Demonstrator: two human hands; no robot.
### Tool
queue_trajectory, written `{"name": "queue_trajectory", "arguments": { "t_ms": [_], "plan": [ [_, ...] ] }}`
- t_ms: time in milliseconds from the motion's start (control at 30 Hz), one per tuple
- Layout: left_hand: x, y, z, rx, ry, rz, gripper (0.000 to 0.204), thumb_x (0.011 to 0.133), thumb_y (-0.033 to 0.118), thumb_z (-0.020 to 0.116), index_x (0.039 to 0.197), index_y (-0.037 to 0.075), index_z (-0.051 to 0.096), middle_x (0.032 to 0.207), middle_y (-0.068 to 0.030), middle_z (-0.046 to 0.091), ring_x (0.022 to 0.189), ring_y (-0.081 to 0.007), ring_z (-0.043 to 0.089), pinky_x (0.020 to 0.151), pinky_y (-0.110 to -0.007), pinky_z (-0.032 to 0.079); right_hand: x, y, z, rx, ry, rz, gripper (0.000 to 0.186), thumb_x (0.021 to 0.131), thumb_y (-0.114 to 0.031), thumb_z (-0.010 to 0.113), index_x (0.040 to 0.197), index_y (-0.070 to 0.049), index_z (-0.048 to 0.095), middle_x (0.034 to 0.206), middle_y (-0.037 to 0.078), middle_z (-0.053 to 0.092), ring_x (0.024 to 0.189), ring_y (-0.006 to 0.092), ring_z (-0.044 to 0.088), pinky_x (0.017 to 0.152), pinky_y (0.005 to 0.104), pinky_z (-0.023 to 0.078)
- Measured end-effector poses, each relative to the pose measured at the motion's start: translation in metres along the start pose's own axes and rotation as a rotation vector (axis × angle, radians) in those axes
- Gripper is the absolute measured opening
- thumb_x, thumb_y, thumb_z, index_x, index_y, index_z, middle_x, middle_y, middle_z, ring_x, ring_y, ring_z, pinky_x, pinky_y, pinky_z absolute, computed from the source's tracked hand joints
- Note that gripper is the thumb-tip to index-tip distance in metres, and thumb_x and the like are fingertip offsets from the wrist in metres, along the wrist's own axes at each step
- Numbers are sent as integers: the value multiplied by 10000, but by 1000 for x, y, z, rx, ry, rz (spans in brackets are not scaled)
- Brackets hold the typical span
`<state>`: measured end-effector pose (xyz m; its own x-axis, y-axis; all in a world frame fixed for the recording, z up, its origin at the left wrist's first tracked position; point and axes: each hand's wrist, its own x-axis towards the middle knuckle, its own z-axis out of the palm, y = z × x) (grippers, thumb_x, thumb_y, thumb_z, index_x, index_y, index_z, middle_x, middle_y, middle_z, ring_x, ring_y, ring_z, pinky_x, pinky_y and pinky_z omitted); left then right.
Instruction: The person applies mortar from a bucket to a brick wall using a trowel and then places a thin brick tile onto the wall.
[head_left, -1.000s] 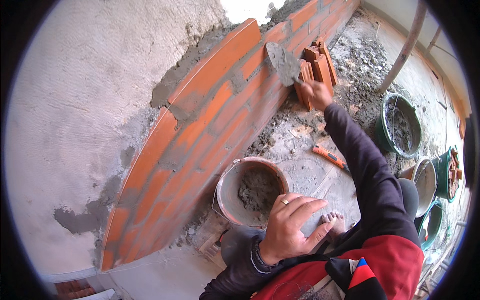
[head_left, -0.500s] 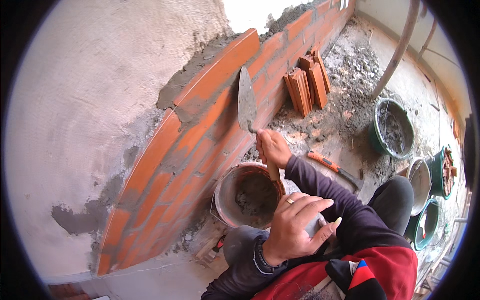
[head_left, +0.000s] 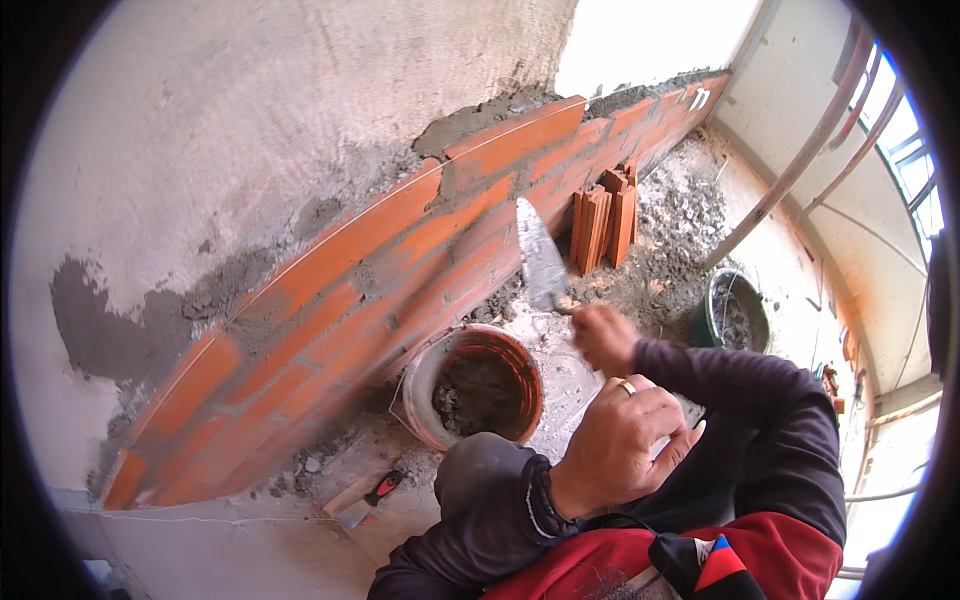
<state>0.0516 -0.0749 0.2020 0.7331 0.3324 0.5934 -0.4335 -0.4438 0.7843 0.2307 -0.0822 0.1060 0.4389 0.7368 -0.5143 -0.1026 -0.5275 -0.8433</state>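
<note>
My right hand [head_left: 605,338] grips a brick trowel [head_left: 541,258] by its handle and is a little blurred. The trowel's blade points up and away, in front of the low brick wall [head_left: 400,240], with grey smears on its face. Close in front of my body, my left hand [head_left: 628,440], with a ring on one finger, is curled. Its palm side is hidden, so what it holds, if anything, does not show. Below the hands stands a bucket [head_left: 412,400] with wet grey mortar [head_left: 478,392] inside. A taut string [head_left: 330,232] follows the wall's top course.
Hollow orange bricks [head_left: 605,215] stand stacked by the wall, next to rubble [head_left: 690,200]. A green bucket [head_left: 762,335] sits at the right, under leaning wooden poles [head_left: 800,160]. A scraper [head_left: 383,488] with a red and black handle lies near my left knee [head_left: 482,475].
The whole view has shifted. My right hand has drawn the trowel away from the wall face. My left hand's fingers have curled further in; the grey thing seen under them earlier is out of sight.
</note>
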Motion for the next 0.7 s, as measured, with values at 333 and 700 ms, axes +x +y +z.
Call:
{"name": "queue_trajectory", "arguments": {
  "t_ms": [333, 700],
  "plan": [
    [-79, -46, -83, 143, 444, -314, 179, 933, 184, 642, 818, 52, 678, 869, -84, 695, 869, -279, 643, 815, -380, 478, -68, -66, -155, -1325, 13, -349, 257, 922, -272, 656, 946, -16, 663, 732, 143, 630, 670, 258, 641, 666, 427, 502],
    [-212, -150, -99, 46, 946, -919, 298, 1013, 222, 596, 1131, -37, 508, 1122, -153, 642, 1078, -179, 587, 942, -291, 445, 13, -2, -147, -1023, -161, -369, 348, 859, -273, 702, 1040, 19, 646, 830, 181, 667, 759, 366, 656, 729, 436, 503]
  ]
}}
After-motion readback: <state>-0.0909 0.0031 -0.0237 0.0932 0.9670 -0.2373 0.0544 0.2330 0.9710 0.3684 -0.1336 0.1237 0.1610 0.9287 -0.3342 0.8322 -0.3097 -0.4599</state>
